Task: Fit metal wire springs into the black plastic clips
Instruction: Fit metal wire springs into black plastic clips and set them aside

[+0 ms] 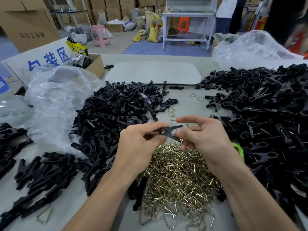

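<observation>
On the grey table [188,107] I see a left heap [116,117] and a right heap [266,124] of matte black plastic clips, one glinting mound of triangular wire springs [176,179] at the near edge, and above it my left hand [141,145] and right hand [206,139] pinching one clip [168,130].

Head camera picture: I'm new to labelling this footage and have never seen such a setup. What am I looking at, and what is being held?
There is no machine here. These are a person's two bare hands, filmed by one wide-angle camera worn on the head, looking forward and down. The left hand and right hand together hold one black clip above a grey table. Just below lies a heap of brass-coloured wire springs. A left pile of black clips and a right pile, where wires show on many clips, flank the hands. A crumpled clear plastic bag sits further left. Whether the fingers also hold a spring cannot be seen.
</observation>
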Demonstrator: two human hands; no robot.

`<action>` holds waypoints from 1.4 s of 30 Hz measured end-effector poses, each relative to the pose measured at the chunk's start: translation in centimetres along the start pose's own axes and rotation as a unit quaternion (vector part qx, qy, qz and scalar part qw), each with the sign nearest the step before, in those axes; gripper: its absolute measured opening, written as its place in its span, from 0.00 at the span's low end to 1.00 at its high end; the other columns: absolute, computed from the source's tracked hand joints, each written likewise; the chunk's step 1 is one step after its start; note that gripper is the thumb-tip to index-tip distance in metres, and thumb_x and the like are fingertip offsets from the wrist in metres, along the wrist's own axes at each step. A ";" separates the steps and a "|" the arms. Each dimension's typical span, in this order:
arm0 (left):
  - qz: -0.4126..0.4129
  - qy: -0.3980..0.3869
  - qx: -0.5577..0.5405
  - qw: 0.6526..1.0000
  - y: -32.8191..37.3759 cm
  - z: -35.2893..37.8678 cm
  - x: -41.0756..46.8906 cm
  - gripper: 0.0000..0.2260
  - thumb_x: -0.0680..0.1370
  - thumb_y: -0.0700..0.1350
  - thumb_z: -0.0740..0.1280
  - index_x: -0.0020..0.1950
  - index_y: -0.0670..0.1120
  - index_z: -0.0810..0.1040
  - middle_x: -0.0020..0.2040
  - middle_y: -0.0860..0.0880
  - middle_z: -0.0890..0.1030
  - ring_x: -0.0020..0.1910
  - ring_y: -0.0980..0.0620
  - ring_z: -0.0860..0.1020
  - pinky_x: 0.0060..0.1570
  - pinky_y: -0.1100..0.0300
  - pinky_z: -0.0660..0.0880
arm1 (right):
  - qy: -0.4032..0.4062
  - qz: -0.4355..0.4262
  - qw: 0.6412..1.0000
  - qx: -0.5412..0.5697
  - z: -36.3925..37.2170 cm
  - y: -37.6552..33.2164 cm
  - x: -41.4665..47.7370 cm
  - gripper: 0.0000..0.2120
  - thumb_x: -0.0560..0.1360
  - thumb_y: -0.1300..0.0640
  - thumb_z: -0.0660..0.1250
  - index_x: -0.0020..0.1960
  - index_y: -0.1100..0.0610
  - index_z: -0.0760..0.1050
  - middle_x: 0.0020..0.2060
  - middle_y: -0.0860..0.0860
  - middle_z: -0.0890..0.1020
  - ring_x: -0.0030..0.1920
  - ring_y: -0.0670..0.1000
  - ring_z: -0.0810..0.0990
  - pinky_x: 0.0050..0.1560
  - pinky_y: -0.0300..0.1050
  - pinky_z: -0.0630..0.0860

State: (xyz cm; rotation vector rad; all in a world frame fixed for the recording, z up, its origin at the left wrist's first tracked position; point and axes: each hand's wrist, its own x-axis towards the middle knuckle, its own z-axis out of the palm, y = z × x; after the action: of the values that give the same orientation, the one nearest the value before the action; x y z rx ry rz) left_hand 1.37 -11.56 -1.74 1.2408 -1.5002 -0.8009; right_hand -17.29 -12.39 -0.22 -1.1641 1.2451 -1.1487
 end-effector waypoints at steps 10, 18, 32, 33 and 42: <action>0.035 -0.060 -0.194 0.978 0.9 0.2 0.0 0.16 0.65 0.39 0.81 0.50 0.54 0.90 0.56 0.53 0.86 0.55 0.52 0.84 0.51 0.62 0.80 | -0.283 0.095 0.923 0.242 -0.8 -0.6 -0.5 0.26 0.73 0.53 0.73 0.70 0.59 0.78 0.65 0.61 0.81 0.60 0.58 0.83 0.57 0.53 0.83; 0.050 0.014 0.033 0.998 0.5 -0.4 0.1 0.26 0.68 0.47 0.78 0.62 0.69 0.82 0.63 0.64 0.78 0.65 0.62 0.76 0.64 0.59 0.73 | -0.199 0.123 0.930 0.283 0.5 -0.8 -0.8 0.19 0.74 0.62 0.69 0.62 0.69 0.79 0.56 0.67 0.84 0.55 0.63 0.86 0.50 0.52 0.85; -0.058 0.124 0.299 0.944 -0.9 -2.7 1.2 0.13 0.77 0.49 0.71 0.60 0.61 0.85 0.59 0.60 0.84 0.53 0.57 0.81 0.55 0.58 0.76 | 0.017 -0.046 0.822 0.567 -4.4 -1.9 0.6 0.41 0.71 0.39 0.74 0.74 0.62 0.68 0.66 0.61 0.81 0.64 0.60 0.82 0.61 0.55 0.81; -0.046 0.093 0.360 0.927 -1.0 -2.4 1.1 0.15 0.78 0.53 0.70 0.64 0.60 0.83 0.63 0.59 0.82 0.61 0.55 0.78 0.62 0.56 0.72 | 0.011 -0.039 0.848 0.528 -4.2 -1.7 0.6 0.41 0.71 0.39 0.74 0.76 0.60 0.67 0.67 0.60 0.80 0.65 0.59 0.82 0.62 0.56 0.81; 0.005 0.012 0.392 0.920 -0.8 -1.7 1.0 0.17 0.76 0.43 0.74 0.64 0.56 0.84 0.57 0.55 0.85 0.56 0.48 0.81 0.62 0.49 0.74 | -0.099 -0.125 0.898 -0.410 4.6 1.0 0.5 0.32 0.83 0.52 0.63 0.82 0.39 0.55 0.81 0.41 0.61 0.75 0.45 0.65 0.81 0.52 0.58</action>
State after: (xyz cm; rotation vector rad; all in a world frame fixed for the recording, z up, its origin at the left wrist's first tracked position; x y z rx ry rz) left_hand 3.23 -12.61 -1.74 1.8014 -1.8806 -0.1423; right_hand -12.74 -12.83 -1.28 -2.0606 1.4931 -0.6331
